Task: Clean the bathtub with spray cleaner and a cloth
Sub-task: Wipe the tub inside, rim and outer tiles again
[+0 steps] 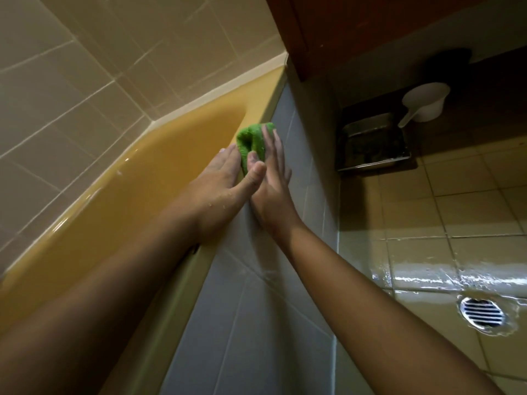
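Scoop (pixel 425 101), tray (pixel 370 149) and floor drain (pixel 482 312) lie right of cloth (pixel 252 138)

- Left forearm (pixel 99 280) reaches in bare from the lower left, lying along the inner side of the tub rim (pixel 182 283).
- Left hand (pixel 225 178) rests palm down on the rim, fingers straight and together, with its thumb stretched across the rim toward the other hand. Droplets show on its back.
- Right forearm (pixel 370 295) comes in bare from the lower right, on the outer side of the rim.
- Right hand (pixel 273 178) shows its back, fingers straight, laid over the cloth (pixel 252 138) at the rim.
- The two hands touch at the thumbs.
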`<state>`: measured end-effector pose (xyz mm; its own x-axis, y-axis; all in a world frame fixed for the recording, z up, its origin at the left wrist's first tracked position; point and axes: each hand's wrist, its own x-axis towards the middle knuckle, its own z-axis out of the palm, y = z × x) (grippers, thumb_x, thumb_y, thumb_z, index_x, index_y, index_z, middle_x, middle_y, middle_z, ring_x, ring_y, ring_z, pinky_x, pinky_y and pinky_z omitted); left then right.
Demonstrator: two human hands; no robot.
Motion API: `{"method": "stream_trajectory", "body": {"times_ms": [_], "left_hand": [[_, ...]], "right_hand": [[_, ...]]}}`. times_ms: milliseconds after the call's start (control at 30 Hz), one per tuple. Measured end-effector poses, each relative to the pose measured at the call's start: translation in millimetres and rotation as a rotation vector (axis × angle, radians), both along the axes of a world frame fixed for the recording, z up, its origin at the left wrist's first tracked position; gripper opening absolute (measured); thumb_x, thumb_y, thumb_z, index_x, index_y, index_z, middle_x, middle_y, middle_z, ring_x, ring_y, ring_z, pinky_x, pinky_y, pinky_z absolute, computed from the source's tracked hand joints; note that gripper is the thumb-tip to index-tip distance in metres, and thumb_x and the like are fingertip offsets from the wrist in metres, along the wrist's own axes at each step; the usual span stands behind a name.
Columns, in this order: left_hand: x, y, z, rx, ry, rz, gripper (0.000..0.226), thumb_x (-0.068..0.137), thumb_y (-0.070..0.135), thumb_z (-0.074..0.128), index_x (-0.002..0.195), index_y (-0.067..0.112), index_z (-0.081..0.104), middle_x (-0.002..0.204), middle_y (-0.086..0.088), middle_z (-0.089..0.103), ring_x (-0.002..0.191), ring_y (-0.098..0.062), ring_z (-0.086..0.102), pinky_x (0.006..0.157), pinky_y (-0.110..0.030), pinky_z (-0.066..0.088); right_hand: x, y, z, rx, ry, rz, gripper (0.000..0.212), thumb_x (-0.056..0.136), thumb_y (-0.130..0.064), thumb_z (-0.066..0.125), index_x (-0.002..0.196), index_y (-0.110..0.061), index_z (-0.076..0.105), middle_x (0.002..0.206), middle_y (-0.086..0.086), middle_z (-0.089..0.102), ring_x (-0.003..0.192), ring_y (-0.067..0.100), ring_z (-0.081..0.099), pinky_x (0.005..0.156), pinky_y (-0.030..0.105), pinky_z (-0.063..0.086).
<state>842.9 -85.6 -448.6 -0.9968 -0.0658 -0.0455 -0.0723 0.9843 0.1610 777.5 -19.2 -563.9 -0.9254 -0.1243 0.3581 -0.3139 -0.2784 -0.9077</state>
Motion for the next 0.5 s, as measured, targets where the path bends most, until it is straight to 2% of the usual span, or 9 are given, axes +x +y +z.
{"method": "stream_trajectory", "body": {"times_ms": [67, 133, 233, 333, 500], "left_hand": [[-11.0, -3.5, -1.1, 0.009, 0.01, -0.009, 0.11, 0.077, 0.096, 0.012, 0.166, 0.032, 0.003, 0.172, 0.015, -0.002, 0.156, 0.0, -0.007, 0.131, -0.036, 0.003], [-19.0, -3.5, -1.6, -0.004, -0.002, 0.028, 0.114, 0.074, 0.096, 0.011, 0.166, 0.03, 0.004, 0.172, 0.015, -0.003, 0.156, 0.001, -0.007, 0.13, -0.032, 0.001], [-27.2, 0.0, -1.0, -0.034, -0.002, 0.059, 0.105, 0.081, 0.09, 0.014, 0.166, 0.029, 0.004, 0.172, 0.015, -0.003, 0.155, 0.003, -0.006, 0.124, -0.023, -0.001], [-38.0, 3.4, -1.3, -0.054, -0.019, 0.084, 0.107, 0.077, 0.092, 0.012, 0.165, 0.033, 0.0, 0.171, 0.019, -0.006, 0.154, 0.004, -0.007, 0.125, -0.025, 0.001], [-57.2, 8.9, 1.1, -0.096, -0.04, 0.132, 0.102, 0.08, 0.089, 0.013, 0.165, 0.035, -0.003, 0.17, 0.021, -0.008, 0.155, 0.004, -0.007, 0.128, -0.029, 0.002]], "right_hand": [[-10.0, 0.9, -3.6, 0.02, 0.059, -0.003, 0.056, 0.112, -0.041, 0.034, 0.164, -0.04, 0.014, 0.172, -0.014, 0.003, 0.156, 0.014, 0.004, 0.12, 0.036, 0.007], [-23.6, 0.0, -17.2, 0.027, 0.041, 0.002, 0.058, 0.109, -0.046, 0.031, 0.164, -0.04, 0.012, 0.173, -0.014, 0.003, 0.157, 0.012, 0.002, 0.123, 0.039, 0.007], [-44.2, -4.3, -47.7, 0.039, -0.099, -0.008, 0.057, 0.108, -0.051, 0.027, 0.162, -0.045, 0.012, 0.172, -0.017, 0.004, 0.155, 0.005, 0.001, 0.128, 0.044, 0.004], [-57.1, -3.5, -88.4, 0.06, -0.22, 0.016, 0.053, 0.11, -0.052, 0.027, 0.161, -0.05, 0.01, 0.171, -0.022, 0.002, 0.155, 0.003, 0.0, 0.127, 0.043, 0.002], [-67.5, -2.9, -166.4, 0.124, -0.4, 0.017, 0.071, 0.099, -0.058, 0.02, 0.165, -0.033, 0.011, 0.174, -0.007, 0.007, 0.158, 0.007, 0.002, 0.125, 0.032, -0.006]]}}
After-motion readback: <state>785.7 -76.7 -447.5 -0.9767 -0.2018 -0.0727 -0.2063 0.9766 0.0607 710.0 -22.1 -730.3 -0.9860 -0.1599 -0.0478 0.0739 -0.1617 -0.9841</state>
